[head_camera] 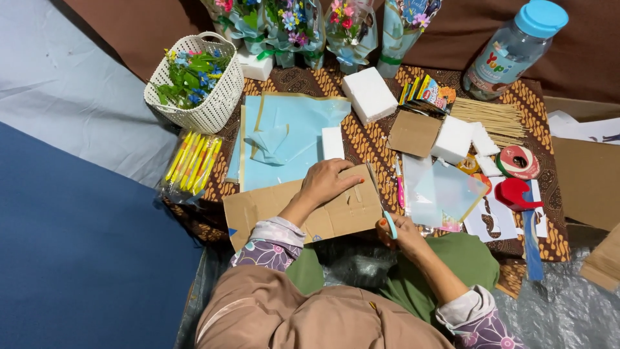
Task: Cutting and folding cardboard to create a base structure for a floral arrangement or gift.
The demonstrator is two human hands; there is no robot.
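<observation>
The cardboard (303, 210) lies flat at the near edge of the low table (361, 145), a brown sheet overhanging toward the person's lap. The left hand (328, 182) lies on it with fingers spread and curled, pressing it down, not clasping anything. The right hand (403, 231) is clenched around the blue handles of the scissors (381, 197), whose blades run up along the right edge of the cardboard, next to the left fingertips.

The main risk, as I judge it, is that closeness: if the blades close while the holding fingers sit so near the cut line, they could be nicked. The sheet also overhangs the edge, so it may flex or slide under the cut and the line could wander or the board could tear.

Further out, a clear plastic sheet (445, 194) and a pink pen (400, 190) lie just right of the scissors; a swing of the right elbow could sweep them off. Blue paper (284, 136) lies beyond the cardboard, touching it, and might be caught. Foam blocks (368, 95), skewers (491, 119), a tape dispenser (513, 194), a basket (216, 106) and a bottle (510, 48) stand well apart.
</observation>
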